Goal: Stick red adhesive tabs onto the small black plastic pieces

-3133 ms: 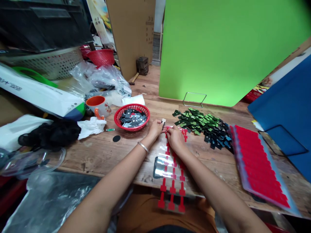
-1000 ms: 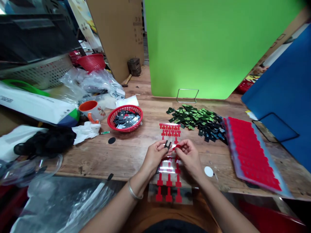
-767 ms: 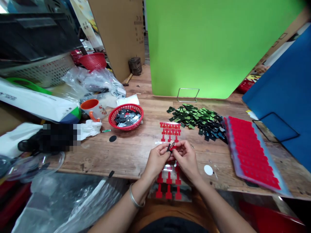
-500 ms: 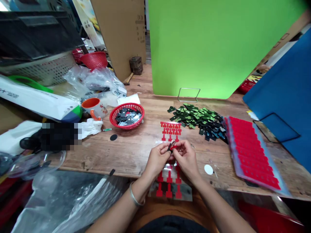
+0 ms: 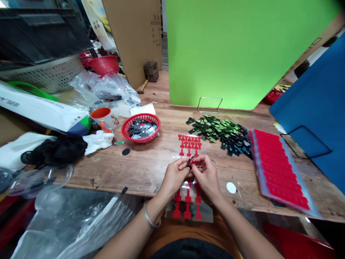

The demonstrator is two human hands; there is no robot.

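My left hand (image 5: 175, 176) pinches a small black flat piece (image 5: 188, 163) over the front part of the table. Against that piece, my right hand (image 5: 207, 176) pinches a small red sticker (image 5: 193, 162); the fingertips of both hands meet there and partly hide the two. Beneath the hands lies a clear sheet (image 5: 203, 212) with rows of red T-shaped stickers (image 5: 187, 210), its near end reaching over the table edge. Beyond the hands, to the right, spreads a heap of small dark flat pieces (image 5: 218, 128). A red basket (image 5: 124, 133) at the left holds similar pieces.
A stack of red sticker sheets (image 5: 283, 169) lies at the right. Green (image 5: 229, 54) and blue (image 5: 318, 108) boards stand behind, with wire stands. On the left are an orange-lined mug (image 5: 110, 122), a black cloth bundle (image 5: 58, 151) and plastic bags (image 5: 107, 88). A white disc (image 5: 231, 187) lies near the right hand.
Both hands keep nearly the same pinch on the black piece and red sticker. The view has shifted very slightly; nothing else has visibly moved on the table.
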